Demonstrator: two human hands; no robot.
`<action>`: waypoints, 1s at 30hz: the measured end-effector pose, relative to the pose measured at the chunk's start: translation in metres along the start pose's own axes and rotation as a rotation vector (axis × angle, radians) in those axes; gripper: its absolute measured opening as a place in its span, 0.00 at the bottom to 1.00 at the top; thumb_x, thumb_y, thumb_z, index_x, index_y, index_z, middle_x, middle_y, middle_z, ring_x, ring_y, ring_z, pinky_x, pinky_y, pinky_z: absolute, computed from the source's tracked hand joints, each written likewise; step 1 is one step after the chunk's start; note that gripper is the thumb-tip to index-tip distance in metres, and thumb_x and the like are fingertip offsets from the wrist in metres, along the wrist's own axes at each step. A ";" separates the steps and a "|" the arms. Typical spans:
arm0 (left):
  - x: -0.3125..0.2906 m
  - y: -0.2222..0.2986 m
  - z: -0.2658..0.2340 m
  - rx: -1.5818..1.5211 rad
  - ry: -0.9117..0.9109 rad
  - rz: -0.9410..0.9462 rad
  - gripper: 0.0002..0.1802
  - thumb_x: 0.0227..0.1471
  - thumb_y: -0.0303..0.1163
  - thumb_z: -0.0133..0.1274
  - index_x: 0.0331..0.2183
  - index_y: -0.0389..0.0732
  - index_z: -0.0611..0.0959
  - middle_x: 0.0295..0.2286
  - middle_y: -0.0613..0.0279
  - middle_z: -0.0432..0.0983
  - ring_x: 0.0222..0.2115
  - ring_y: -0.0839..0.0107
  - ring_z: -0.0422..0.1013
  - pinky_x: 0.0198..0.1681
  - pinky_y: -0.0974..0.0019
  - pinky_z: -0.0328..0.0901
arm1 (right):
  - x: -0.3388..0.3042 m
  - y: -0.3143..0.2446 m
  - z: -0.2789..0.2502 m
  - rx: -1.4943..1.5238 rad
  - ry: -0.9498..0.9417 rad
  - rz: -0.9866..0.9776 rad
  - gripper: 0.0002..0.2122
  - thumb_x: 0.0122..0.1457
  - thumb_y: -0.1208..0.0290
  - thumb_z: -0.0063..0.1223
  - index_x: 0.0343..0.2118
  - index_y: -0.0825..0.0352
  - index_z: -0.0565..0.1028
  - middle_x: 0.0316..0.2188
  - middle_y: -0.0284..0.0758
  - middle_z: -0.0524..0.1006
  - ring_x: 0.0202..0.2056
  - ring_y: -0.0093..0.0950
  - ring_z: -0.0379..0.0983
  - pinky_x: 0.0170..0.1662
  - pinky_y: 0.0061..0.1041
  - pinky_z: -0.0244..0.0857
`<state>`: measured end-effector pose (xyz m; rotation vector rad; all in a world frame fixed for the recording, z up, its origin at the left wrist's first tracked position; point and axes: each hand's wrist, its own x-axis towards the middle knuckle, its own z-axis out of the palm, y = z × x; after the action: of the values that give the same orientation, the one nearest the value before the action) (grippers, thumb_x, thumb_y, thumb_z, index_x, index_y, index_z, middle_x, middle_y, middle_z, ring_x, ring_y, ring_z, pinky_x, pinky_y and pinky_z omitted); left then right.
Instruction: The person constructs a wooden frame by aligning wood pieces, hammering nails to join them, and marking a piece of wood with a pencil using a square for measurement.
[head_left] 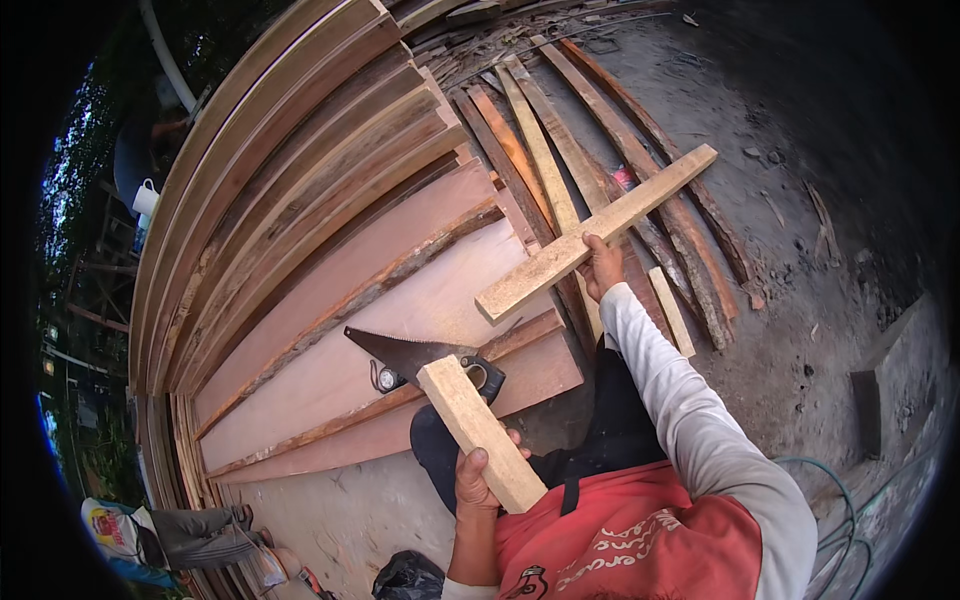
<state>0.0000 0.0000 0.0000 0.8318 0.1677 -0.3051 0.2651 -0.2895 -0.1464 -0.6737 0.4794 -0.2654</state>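
A stack of planks (300, 190) fills the space left of the wooden sheet (440, 290). Past the sheet's right end, our right hand (602, 268) grips the longer timber (640, 207), fingers closed about its edge. By the sheet's near edge, our left hand (474, 485) clasps the shorter timber (475, 425) between thumb and fingers. We see a saw (395, 352) on the sheet, a small tape measure (386, 378) just beside it.

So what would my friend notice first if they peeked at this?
Probably the long pale beam in the right hand, and the shorter beam in the left hand, by the red shirt. Then maybe the toothed saw on the boards beyond the shorter beam, and the stack of planks at upper left.
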 end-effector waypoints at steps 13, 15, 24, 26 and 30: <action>0.229 0.050 0.029 0.469 0.117 0.015 0.23 0.51 0.32 0.55 0.48 0.34 0.74 0.34 0.58 0.76 0.32 0.67 0.74 0.34 0.59 0.74 | -0.067 -0.172 -0.245 -0.256 0.218 0.241 0.15 0.61 0.65 0.54 0.48 0.67 0.74 0.38 0.39 0.80 0.39 0.35 0.78 0.47 0.39 0.73; 0.261 0.039 0.037 0.520 0.143 -0.006 0.23 0.50 0.31 0.56 0.48 0.34 0.75 0.35 0.58 0.76 0.32 0.67 0.75 0.34 0.60 0.74 | -0.058 -0.174 -0.280 -0.442 0.205 0.139 0.15 0.62 0.66 0.53 0.48 0.68 0.75 0.39 0.40 0.80 0.39 0.35 0.78 0.47 0.38 0.72; 0.312 -0.005 0.016 0.672 0.208 0.054 0.23 0.49 0.31 0.57 0.48 0.34 0.76 0.36 0.58 0.76 0.34 0.66 0.75 0.38 0.59 0.74 | -0.087 -0.147 -0.275 -1.743 0.410 -0.291 0.21 0.60 0.65 0.58 0.55 0.67 0.74 0.50 0.49 0.75 0.50 0.48 0.72 0.57 0.42 0.64; 0.318 -0.010 0.008 0.697 0.201 0.078 0.24 0.49 0.32 0.57 0.48 0.33 0.77 0.36 0.57 0.77 0.35 0.65 0.75 0.38 0.59 0.73 | -0.102 -0.146 -0.241 -1.845 0.378 -0.448 0.22 0.58 0.67 0.60 0.55 0.67 0.74 0.53 0.48 0.72 0.55 0.49 0.68 0.60 0.43 0.61; 0.321 -0.024 0.010 0.807 0.216 0.135 0.25 0.48 0.32 0.57 0.49 0.32 0.78 0.36 0.56 0.78 0.35 0.65 0.76 0.39 0.60 0.73 | -0.131 -0.136 -0.199 -1.735 0.161 -0.537 0.21 0.57 0.70 0.61 0.54 0.68 0.75 0.55 0.48 0.70 0.57 0.48 0.66 0.61 0.44 0.60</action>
<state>0.2953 -0.0873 -0.0950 1.6705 0.1902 -0.1465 0.0407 -0.4474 -0.1488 -2.5069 0.6123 -0.3727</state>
